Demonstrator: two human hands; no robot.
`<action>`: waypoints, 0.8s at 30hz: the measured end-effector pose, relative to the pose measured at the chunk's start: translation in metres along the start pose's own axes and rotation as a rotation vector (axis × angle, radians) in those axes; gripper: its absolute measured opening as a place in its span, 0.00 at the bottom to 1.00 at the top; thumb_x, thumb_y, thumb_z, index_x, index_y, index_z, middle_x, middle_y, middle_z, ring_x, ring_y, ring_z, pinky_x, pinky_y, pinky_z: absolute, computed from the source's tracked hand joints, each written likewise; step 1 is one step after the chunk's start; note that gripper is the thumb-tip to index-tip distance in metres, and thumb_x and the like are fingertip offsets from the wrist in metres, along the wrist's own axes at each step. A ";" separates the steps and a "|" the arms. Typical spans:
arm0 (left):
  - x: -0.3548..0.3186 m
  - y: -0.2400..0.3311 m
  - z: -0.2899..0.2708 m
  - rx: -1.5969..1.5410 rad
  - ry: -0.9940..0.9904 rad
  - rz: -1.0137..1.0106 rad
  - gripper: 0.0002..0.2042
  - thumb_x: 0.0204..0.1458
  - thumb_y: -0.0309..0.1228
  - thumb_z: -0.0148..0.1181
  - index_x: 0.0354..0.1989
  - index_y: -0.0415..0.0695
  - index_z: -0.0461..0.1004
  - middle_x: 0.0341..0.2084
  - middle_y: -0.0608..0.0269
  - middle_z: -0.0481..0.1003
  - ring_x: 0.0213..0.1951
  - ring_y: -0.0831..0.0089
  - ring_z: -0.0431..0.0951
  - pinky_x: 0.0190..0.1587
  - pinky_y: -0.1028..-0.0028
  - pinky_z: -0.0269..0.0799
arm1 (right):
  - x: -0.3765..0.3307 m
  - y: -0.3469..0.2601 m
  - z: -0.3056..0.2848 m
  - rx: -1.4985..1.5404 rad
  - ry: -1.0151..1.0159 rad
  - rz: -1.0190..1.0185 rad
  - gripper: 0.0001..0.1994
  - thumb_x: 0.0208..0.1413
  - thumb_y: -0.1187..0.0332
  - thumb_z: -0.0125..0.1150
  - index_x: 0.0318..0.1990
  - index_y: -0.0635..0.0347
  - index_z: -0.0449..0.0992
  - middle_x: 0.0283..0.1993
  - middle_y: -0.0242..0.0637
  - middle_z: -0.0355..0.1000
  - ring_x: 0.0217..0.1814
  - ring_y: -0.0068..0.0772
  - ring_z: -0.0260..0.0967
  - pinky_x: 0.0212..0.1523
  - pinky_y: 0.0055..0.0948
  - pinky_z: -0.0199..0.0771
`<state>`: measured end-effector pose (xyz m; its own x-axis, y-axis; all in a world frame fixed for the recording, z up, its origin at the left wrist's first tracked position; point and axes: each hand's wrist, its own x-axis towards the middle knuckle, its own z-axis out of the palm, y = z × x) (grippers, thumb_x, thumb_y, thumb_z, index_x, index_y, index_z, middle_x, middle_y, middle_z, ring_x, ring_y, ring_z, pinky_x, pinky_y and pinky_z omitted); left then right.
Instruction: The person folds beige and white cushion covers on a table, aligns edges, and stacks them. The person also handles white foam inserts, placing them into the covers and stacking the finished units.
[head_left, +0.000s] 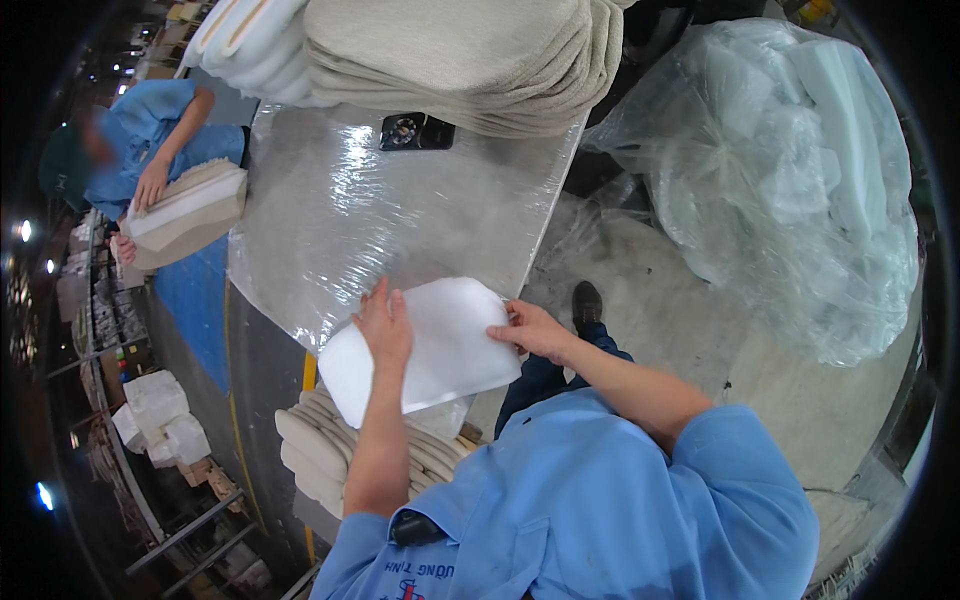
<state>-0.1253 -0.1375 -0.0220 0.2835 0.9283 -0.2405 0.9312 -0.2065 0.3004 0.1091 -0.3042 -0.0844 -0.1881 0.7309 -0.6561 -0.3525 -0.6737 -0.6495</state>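
Note:
A white padded sheet (440, 335), probably foam or batting, with rounded corners, lies tilted over the near edge of the plastic-covered table (300, 210). My left hand (386, 325) rests on its upper left part, fingers stretched out and pointing away from me. At the right edge of the sheet my right hand (530, 330) pinches it, thumb on top and fingers underneath. Below the sheet, a stack of beige cushion covers (325, 450) shows partly behind my left forearm.
Beige fabric pieces (450, 60) are piled at the table's far end, beside white pads (250, 45). A black phone (417, 131) lies before them. A large clear bag (780, 190) of white foam stands right. At left, another person (150, 130) handles a beige-and-white cushion (190, 215).

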 end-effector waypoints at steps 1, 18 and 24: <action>0.010 -0.011 -0.012 0.004 -0.080 -0.061 0.28 0.72 0.47 0.52 0.76 0.48 0.68 0.76 0.47 0.64 0.77 0.44 0.61 0.79 0.35 0.40 | -0.001 -0.001 0.005 -0.033 0.005 -0.023 0.34 0.61 0.52 0.75 0.68 0.63 0.73 0.58 0.45 0.81 0.53 0.35 0.82 0.51 0.35 0.82; -0.069 0.031 -0.161 0.181 -0.593 0.106 0.30 0.44 0.40 0.81 0.55 0.43 0.75 0.53 0.45 0.79 0.55 0.45 0.80 0.56 0.55 0.76 | -0.016 -0.048 0.011 -0.464 -0.196 -0.640 0.24 0.55 0.71 0.75 0.61 0.51 0.80 0.54 0.41 0.83 0.58 0.49 0.80 0.61 0.42 0.78; -0.142 0.055 -0.100 -0.010 -0.342 0.035 0.27 0.47 0.29 0.75 0.57 0.44 0.73 0.47 0.47 0.83 0.52 0.45 0.83 0.53 0.54 0.78 | -0.003 -0.038 -0.041 -0.716 -0.012 -0.759 0.29 0.54 0.70 0.75 0.65 0.53 0.77 0.67 0.47 0.75 0.71 0.54 0.71 0.71 0.46 0.72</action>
<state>-0.1375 -0.2500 0.1209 0.3770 0.7629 -0.5253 0.9178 -0.2314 0.3226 0.1602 -0.2847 -0.0734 -0.1550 0.9877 0.0217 0.2432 0.0594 -0.9682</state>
